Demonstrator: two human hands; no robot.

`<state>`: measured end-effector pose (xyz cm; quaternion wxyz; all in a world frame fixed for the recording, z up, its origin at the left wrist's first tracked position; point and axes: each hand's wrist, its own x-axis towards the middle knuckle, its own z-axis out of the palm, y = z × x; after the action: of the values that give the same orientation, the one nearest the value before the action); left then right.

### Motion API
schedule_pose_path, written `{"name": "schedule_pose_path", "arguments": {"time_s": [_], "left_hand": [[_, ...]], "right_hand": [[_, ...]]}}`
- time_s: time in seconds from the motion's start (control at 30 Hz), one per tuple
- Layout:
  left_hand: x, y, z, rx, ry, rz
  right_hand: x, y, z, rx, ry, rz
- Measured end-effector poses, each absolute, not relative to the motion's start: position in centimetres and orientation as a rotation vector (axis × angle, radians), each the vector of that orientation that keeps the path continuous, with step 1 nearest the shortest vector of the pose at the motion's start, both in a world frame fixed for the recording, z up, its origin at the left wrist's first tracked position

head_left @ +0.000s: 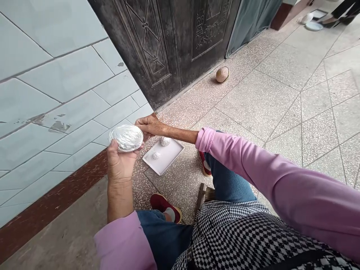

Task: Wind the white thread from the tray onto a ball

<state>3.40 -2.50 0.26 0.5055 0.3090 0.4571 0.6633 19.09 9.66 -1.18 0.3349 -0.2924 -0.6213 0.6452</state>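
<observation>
My left hand (119, 165) is raised in front of me, fingers curled under a flat oval coil of silvery thread (126, 137). My right hand (149, 125) reaches across to the coil's right edge, its fingers bent and pinched against it. Below the hands a white rectangular tray (168, 159) lies on the speckled floor. Two small silvery balls rest on it, one near the far end (165, 141) and one nearer the middle (156, 155). Both arms wear pink sleeves.
A pale tiled wall (56, 93) runs along the left, with a dark carved door (168, 41) ahead. A brown ball (222, 74) lies by the door sill. My red shoes (165, 207) and a low wooden stool (205, 194) are below. A white dish (314, 25) lies far right.
</observation>
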Motion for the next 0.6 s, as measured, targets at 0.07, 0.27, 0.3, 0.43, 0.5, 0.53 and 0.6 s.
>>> {"name": "schedule_pose_path", "arguments": {"time_s": [0.07,0.27,0.3,0.43,0.5,0.53,0.6], "left_hand": [[3.2,-2.4,0.2,0.742,1.133,1.621],[1.1,-1.7,-1.0,0.794,1.238,1.686],[0.7,-1.6,-1.3,0.773,1.266,1.697],[-0.3,-1.3,-2.3,0.706,1.433,1.742],[-0.9,-1.2,-3.1,0.756,1.518,1.702],[-1.2,-1.1,-3.5,0.805,1.545,1.667],[-1.7,-0.8,-4.4,0.934,1.523,1.579]], "right_hand": [[18.8,9.1,-1.0,-0.819,-1.68,1.586],[19.3,5.6,0.5,-0.895,-2.236,1.27],[19.4,4.7,0.6,-0.878,-2.331,1.249],[19.7,2.0,1.3,-0.682,-2.574,1.237],[20.2,2.0,1.8,-0.586,-2.544,1.261],[20.5,2.3,2.1,-0.563,-2.503,1.269],[21.1,3.4,2.8,-0.561,-2.42,1.267]]}}
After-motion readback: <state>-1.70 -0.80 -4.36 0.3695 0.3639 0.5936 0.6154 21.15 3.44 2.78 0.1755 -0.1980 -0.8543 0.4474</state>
